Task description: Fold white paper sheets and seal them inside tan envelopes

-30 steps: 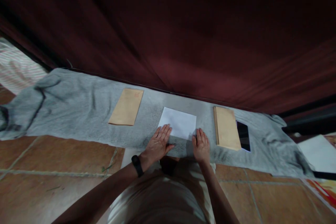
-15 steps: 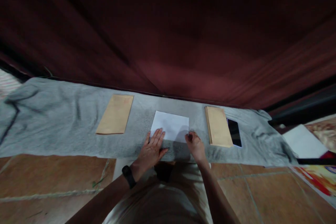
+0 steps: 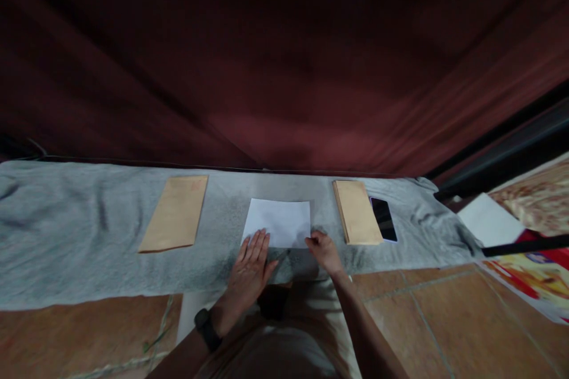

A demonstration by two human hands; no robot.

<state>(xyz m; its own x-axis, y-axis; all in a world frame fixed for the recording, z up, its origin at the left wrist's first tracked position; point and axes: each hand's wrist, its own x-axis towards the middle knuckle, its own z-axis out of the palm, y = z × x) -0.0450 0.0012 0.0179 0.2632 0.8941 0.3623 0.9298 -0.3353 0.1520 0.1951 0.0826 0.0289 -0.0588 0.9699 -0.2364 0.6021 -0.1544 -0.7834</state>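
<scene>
A white sheet of paper (image 3: 280, 219) lies on a grey cloth in front of me. My left hand (image 3: 249, 266) rests flat on its near left corner, fingers stretched out and thumb apart, so it is open. At the near right corner, my right hand (image 3: 323, 250) is closed, its thumb and forefinger pinching the paper's edge. Its other fingers are curled under.
A brown envelope (image 3: 178, 213) lies to the left. On the right is a stack of brown envelopes (image 3: 358, 213), with a dark phone (image 3: 383, 219) beside it. The grey cloth (image 3: 102, 225) covers a narrow surface; a dark red curtain (image 3: 275, 89) hangs behind.
The whole view has shifted and turned slightly. Both hands keep nearly the same places on the paper, and the envelopes and phone stay where they lay.
</scene>
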